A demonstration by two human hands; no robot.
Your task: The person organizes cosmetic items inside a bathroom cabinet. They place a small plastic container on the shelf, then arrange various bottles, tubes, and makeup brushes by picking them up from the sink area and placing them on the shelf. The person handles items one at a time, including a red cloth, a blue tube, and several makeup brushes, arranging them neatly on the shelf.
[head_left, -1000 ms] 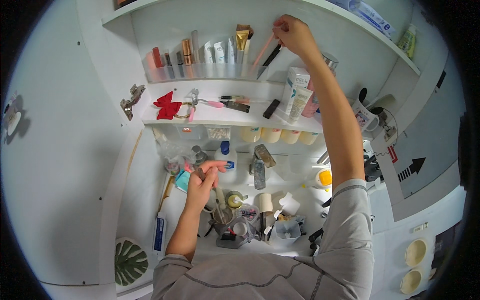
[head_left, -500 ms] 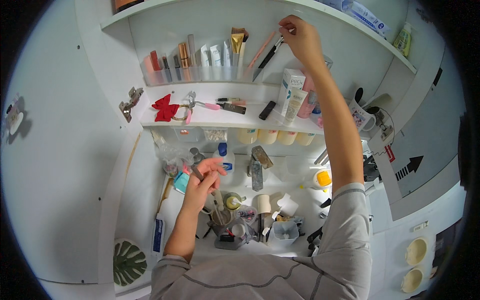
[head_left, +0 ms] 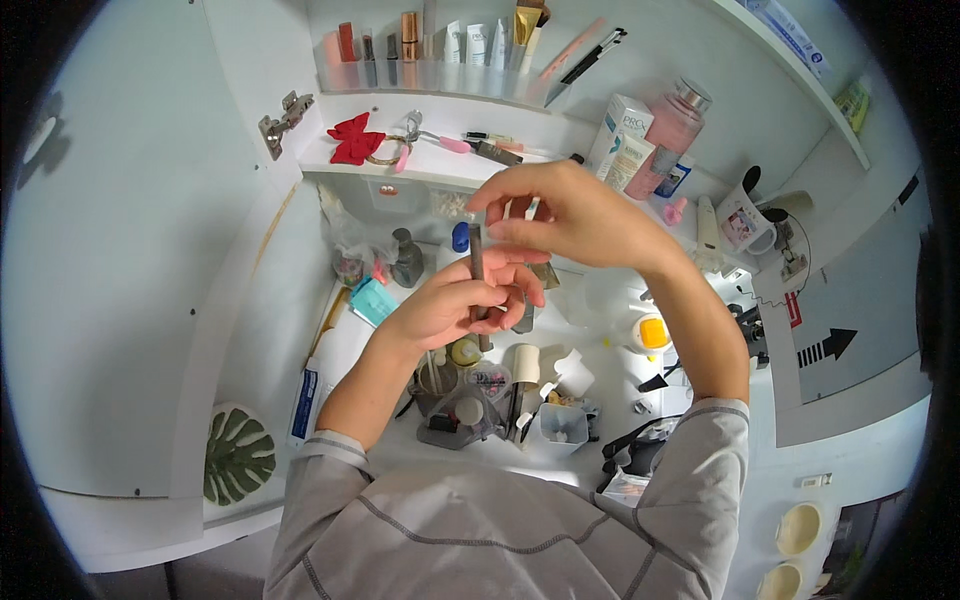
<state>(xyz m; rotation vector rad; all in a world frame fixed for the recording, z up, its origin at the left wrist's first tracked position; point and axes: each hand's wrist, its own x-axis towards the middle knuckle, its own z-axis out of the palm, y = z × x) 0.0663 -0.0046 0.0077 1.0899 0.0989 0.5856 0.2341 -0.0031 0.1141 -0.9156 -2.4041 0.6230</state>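
My left hand (head_left: 445, 308) is closed around a slim dark grey-brown stick (head_left: 476, 252), perhaps a makeup pencil or tube, which stands nearly upright above the counter. Just over its top end hangs my right hand (head_left: 580, 215). Its fingers are curved and apart, with nothing visible between them. Behind and above, a clear organizer strip (head_left: 430, 78) on the cabinet holds lipsticks, white tubes and a gold brush (head_left: 523, 25). Black-handled brushes (head_left: 585, 68) lean at the right end of that strip.
On the shelf lie a red bow (head_left: 355, 138), an eyelash curler (head_left: 440, 141), a white box (head_left: 618, 125) and a pink bottle (head_left: 675, 125). Below are a grey cup (head_left: 437, 378), a clear tub (head_left: 562, 428) and a yellow-capped container (head_left: 652, 333). A cabinet door (head_left: 130, 300) stands at left.
My right hand has come down from the brushes at the organizer to beside my left hand. The left hand has shifted right and up with the stick. The view has tilted downward.
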